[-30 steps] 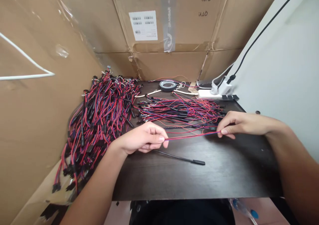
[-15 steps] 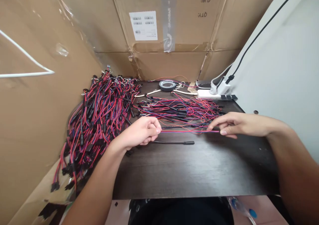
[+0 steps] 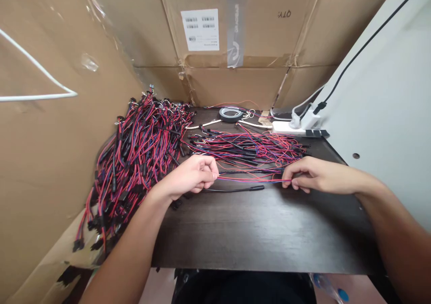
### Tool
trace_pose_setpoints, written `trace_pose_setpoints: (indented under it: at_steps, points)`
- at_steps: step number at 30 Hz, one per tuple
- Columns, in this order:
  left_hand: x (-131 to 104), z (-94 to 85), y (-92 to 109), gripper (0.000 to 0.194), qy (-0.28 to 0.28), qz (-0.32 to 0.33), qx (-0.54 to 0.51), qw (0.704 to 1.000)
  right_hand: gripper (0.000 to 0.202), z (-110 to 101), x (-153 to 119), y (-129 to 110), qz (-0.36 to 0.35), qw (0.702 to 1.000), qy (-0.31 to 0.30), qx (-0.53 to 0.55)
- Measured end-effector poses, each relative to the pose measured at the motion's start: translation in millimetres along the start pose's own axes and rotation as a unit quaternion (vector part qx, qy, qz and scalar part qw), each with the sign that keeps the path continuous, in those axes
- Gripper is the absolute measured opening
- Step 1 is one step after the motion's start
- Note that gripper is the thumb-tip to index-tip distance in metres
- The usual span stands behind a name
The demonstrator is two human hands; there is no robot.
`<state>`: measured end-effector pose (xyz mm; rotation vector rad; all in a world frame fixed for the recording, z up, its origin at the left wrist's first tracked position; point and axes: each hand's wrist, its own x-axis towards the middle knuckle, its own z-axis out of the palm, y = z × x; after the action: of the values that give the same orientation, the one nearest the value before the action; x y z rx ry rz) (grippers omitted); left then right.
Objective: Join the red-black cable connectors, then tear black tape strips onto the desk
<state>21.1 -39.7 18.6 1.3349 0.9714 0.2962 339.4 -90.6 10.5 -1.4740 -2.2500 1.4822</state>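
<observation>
As the left hand (image 3: 197,174) pinches thin red-and-blue wires (image 3: 249,179), the right hand (image 3: 305,174) grips their right end above a dark wooden table (image 3: 262,232).

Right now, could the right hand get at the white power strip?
Probably yes: only the low wire pile lies between the right hand and the power strip, though that hand is pinching thin wires.
</observation>
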Motion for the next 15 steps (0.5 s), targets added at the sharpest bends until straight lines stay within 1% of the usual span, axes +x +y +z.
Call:
trace_pose_setpoints:
  at_steps: [3,6,10,13,15]
  points:
    - [0.7,2.5,0.3,0.016,0.002,-0.004,0.005,1.0,0.029,4.7,2.3,-3.1,0.013,0.999,-0.025,0.016]
    - [1.1,4.4,0.2,0.015,0.005,-0.001,0.011,1.0,0.029,9.1,6.3,-5.8,0.003,0.999,-0.043,0.007]
    - [1.4,7.0,-0.6,0.015,-0.005,0.006,0.008,1.0,0.027,17.5,15.0,-11.1,-0.032,0.999,-0.022,-0.014]
    - [2.5,10.2,-1.9,0.014,-0.013,0.007,-0.002,1.0,0.027,26.5,20.8,-17.9,-0.081,0.996,-0.007,-0.019]
    - [3.7,12.6,-3.1,0.014,-0.018,0.008,-0.012,1.0,0.027,32.8,23.5,-22.7,-0.116,0.993,0.017,-0.028]
